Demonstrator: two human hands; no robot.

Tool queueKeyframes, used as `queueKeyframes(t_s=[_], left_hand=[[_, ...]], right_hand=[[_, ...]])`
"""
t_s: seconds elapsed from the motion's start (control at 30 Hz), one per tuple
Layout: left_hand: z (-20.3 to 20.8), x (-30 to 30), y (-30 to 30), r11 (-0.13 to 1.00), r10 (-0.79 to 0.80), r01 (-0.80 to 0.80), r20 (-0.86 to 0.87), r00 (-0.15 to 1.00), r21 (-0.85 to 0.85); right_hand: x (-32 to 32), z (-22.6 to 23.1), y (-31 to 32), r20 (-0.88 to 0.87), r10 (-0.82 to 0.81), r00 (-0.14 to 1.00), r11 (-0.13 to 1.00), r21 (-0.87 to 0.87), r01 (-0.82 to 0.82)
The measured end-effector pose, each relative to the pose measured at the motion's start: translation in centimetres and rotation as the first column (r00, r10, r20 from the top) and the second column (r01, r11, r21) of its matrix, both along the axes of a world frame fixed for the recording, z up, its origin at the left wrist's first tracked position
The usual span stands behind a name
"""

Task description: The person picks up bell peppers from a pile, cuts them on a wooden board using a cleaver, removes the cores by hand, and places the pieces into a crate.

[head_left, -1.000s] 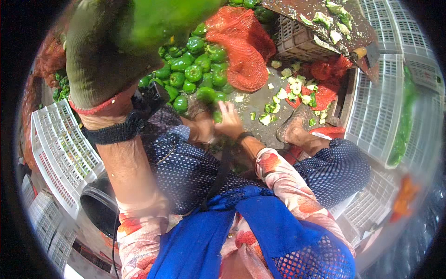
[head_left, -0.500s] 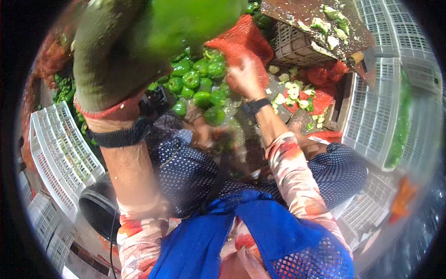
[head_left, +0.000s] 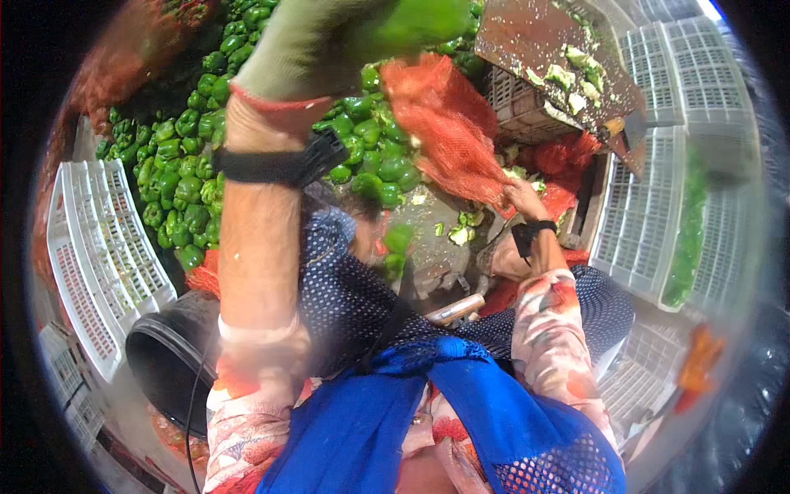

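Note:
My left hand (head_left: pixel 325 49), in a pale knit glove with a red cuff, is raised close at the top. Bright green (head_left: pixel 424 20) smears across its far end; whether that is a pepper or the glove's coating I cannot tell, and the fingers do not show clearly. My bare right hand (head_left: pixel 522 198) is closed on the lower edge of a red mesh bag (head_left: pixel 444 107), stretched out from the pile. Green bell peppers (head_left: pixel 378 144) lie left of and under the bag. Two more peppers (head_left: pixel 398 239) sit nearer my lap, slightly blurred.
A large heap of green peppers (head_left: pixel 177 181) spreads at the left, beside a white crate (head_left: pixel 107 263) and a black bucket (head_left: pixel 164 362). A board (head_left: pixel 527 41) with pepper scraps and a wooden-handled blade (head_left: pixel 617 128) lies at upper right. White crates (head_left: pixel 638 214) line the right.
My right hand has moved right and toward me, drawing the mesh bag's edge with it. My left hand has shifted right and upward, and more of the pepper heap shows.

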State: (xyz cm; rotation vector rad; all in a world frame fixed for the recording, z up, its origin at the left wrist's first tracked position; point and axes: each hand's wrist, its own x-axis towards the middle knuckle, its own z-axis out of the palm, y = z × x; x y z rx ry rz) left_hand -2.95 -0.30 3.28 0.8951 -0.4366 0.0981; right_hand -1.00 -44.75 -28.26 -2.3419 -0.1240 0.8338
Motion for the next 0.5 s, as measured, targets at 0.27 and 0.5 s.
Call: queueKeyframes(t_s=[0.27,0.5], left_hand=[[1.1,-2.6,1.4,0.999,0.034,-0.036,-0.055,0.998,-0.032],[2.0,-4.5,1.3,0.990,0.108,-0.125,-0.223,0.969,-0.062]], right_hand=[[-3.4,3.7,-15.1,-0.228,0.547,0.805,0.366,-0.800,-0.476],[1.1,14.8,-5.4,0.318,0.392,0.864,0.755,-0.648,-0.104]])
